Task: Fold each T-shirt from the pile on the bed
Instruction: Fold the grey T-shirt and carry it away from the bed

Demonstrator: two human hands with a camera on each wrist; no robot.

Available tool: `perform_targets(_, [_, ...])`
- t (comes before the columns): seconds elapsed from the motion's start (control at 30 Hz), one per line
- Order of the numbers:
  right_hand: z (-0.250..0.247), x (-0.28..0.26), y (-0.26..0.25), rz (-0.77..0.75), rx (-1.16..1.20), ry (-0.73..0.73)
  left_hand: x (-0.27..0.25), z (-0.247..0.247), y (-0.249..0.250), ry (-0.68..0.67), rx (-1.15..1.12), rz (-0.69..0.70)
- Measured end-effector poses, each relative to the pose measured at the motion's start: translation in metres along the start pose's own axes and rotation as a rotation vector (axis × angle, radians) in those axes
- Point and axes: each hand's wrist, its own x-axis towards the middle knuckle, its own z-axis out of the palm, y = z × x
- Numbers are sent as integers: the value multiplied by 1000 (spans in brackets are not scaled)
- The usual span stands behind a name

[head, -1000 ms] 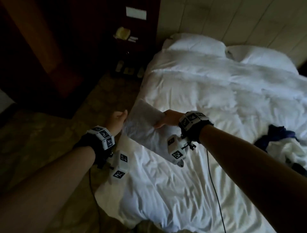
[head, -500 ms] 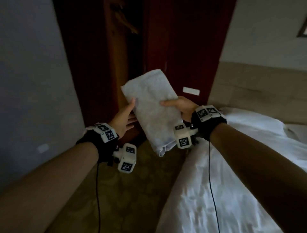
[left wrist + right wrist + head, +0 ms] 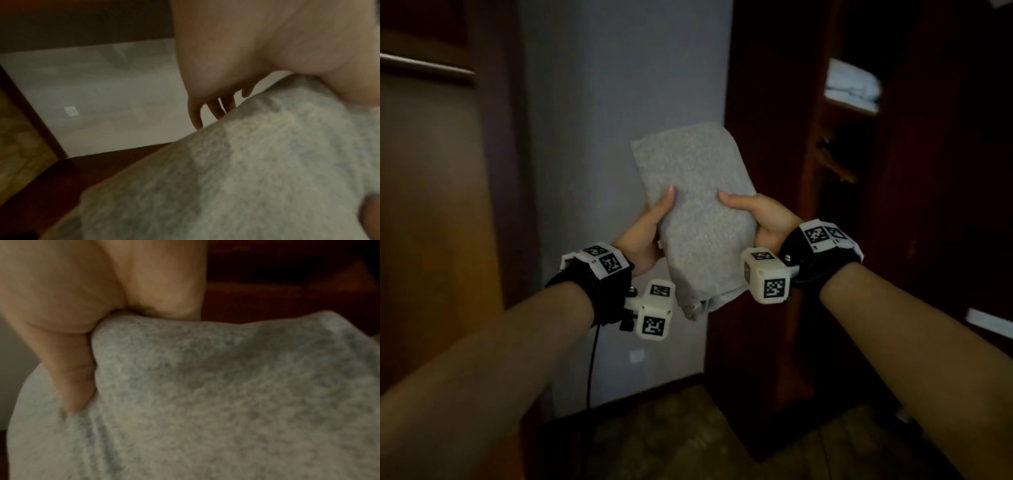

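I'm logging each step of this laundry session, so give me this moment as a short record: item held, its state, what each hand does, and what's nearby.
item: grey folded T-shirt, held in the air
state: folded into a compact rectangle, loose edges at the near end
left hand: grips the shirt's left edge, thumb on top
right hand: grips the shirt's right edge, thumb on top
nearby: dark wooden wardrobe to the right, open, with white folded linen on a shelf
bed: not in view
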Motion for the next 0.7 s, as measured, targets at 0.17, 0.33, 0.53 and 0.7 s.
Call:
perform_targets(0.17, [76, 78, -27, -86, 41, -217, 8, -72, 52, 56, 60, 118])
perform_targets(0.33, [158, 135, -42, -88, 96, -463, -10, -145, 109, 182, 127, 183])
perform_targets(0.53, [266, 186, -55, -76, 148, -718, -37, -228, 170, 332, 225, 363])
perform_targets(0.7, [367, 214, -68, -357, 46, -575, -58, -314, 220, 639, 263, 528])
